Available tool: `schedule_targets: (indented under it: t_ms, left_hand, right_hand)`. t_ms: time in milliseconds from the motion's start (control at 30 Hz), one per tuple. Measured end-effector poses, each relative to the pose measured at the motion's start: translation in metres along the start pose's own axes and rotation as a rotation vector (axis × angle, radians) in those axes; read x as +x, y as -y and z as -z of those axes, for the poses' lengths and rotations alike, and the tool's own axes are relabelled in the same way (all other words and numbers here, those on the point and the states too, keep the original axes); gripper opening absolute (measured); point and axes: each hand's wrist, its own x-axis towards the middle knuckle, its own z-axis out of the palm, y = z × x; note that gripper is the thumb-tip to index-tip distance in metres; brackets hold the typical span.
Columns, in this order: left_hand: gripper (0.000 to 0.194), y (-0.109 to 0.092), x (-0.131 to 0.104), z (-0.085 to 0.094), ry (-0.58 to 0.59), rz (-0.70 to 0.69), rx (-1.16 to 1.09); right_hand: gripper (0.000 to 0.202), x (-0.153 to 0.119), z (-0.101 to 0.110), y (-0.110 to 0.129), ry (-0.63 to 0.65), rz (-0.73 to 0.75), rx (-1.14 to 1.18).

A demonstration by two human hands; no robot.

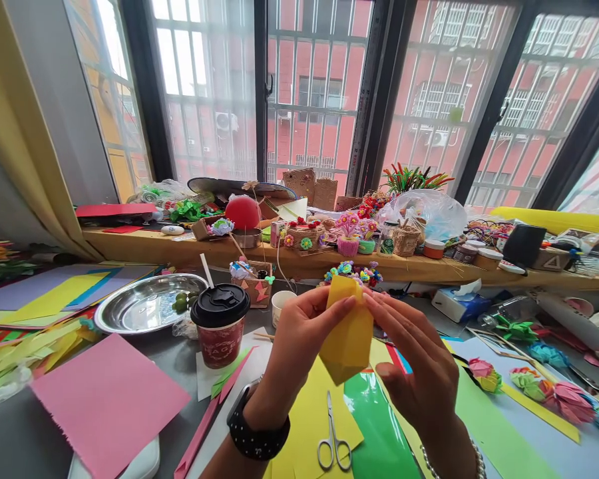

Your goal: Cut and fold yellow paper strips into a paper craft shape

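Observation:
A folded piece of yellow paper (347, 339) is held up above the table, creased into facets with a pointed lower end. My left hand (304, 332) pinches its upper left side between thumb and fingers. My right hand (419, 359) touches the upper right edge with its fingertips, its thumb held apart lower down; whether those fingers grip the paper I cannot tell. Below lie small scissors (333, 436), closed, on yellow paper sheets (299, 406). A glossy green sheet (379, 419) is beside them.
A lidded paper cup (220, 332) with a straw stands left of my hands, near a metal plate (134, 306) holding small green fruits. Pink paper (110, 406) lies at the left front. Folded paper flowers (554, 392) are at right. Crafts crowd the windowsill (299, 263).

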Motion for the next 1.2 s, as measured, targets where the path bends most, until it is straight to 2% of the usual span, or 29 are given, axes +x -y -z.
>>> schedule_targets:
  t_ms: [233,333,467,733,833,933,1000,1100,1200]
  left_hand:
    - [0.019,0.001,0.000,0.001,0.002,0.018,0.040]
    - [0.019,0.001,0.000,0.002,0.003,0.013,0.051]
    - [0.016,0.003,0.001,0.002,0.011,0.001,0.066]
    - [0.018,0.006,0.003,0.004,0.001,-0.032,0.139]
    - [0.020,0.006,0.004,0.004,-0.005,-0.046,0.202]
    - [0.022,0.005,0.004,0.001,0.029,-0.045,0.219]
    - [0.023,0.004,0.003,-0.001,0.067,-0.046,0.228]
    - [0.027,0.005,0.002,-0.004,0.120,-0.054,0.270]
    - [0.031,0.007,0.001,-0.004,0.139,-0.086,0.355]
  right_hand:
    - [0.054,-0.005,0.001,0.000,0.000,0.065,-0.213]
    - [0.051,-0.003,0.001,0.002,-0.042,0.109,-0.265]
    - [0.042,0.001,0.001,0.004,-0.085,0.152,-0.286]
    - [0.037,0.002,0.001,0.002,-0.043,0.143,-0.239]
    - [0.028,0.003,-0.001,0.001,-0.088,-0.053,-0.089]
    - [0.018,0.004,-0.001,0.000,-0.140,-0.423,0.155]
    - [0.016,0.006,-0.001,-0.002,-0.112,-0.618,0.366]
    - [0.015,0.007,-0.002,-0.005,-0.046,-0.763,0.661]
    - [0.014,0.006,-0.002,-0.007,-0.039,-0.854,0.798]
